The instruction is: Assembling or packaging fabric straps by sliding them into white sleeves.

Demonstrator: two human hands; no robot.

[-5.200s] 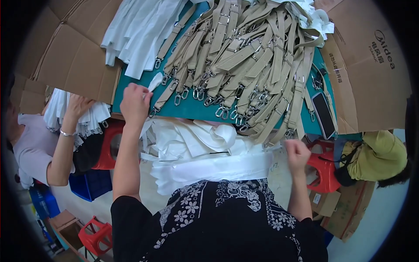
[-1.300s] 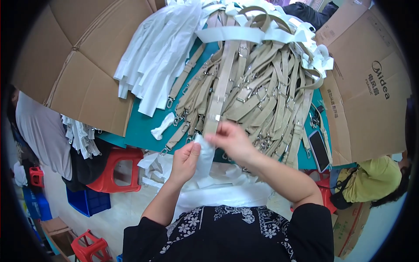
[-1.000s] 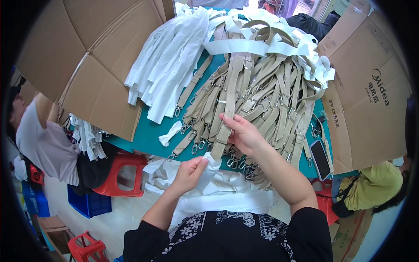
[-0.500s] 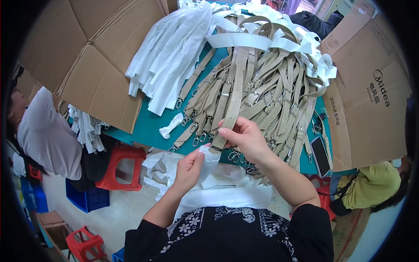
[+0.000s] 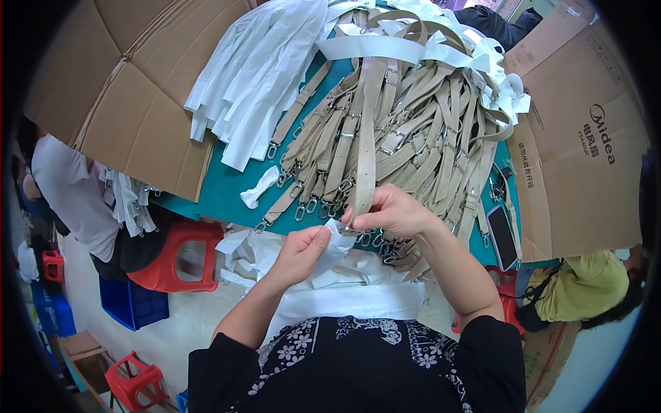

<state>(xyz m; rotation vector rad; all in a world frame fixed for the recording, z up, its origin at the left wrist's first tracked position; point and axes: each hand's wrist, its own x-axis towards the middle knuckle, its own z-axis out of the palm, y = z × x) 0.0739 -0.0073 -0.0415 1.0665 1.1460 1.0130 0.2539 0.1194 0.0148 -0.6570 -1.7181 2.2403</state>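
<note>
A long beige strap (image 5: 367, 138) runs down from the far side of the table toward me. Near its metal-fitted end, my right hand (image 5: 391, 212) grips it with the thumb on top. My left hand (image 5: 301, 253) pinches a sheet of thin white wrapping paper (image 5: 333, 249) just beside that end, and the paper touches the strap's hardware. Beyond my hands lies a heap of beige straps (image 5: 413, 148) with silver buckles and snap hooks. To the left, a twisted piece of white paper (image 5: 260, 188) rests on the green tabletop (image 5: 231, 199).
White paper strips (image 5: 255, 76) are stacked at the far left. Cardboard (image 5: 158, 89) stands at the left, and a carton (image 5: 571, 151) at the right. A phone (image 5: 502, 237) lies at the table's right edge. People sit on both sides; red stools (image 5: 180, 258) stand left.
The strap's end and my right hand have turned slightly, and the white paper has shifted right against the end. The whole view has moved a little.
</note>
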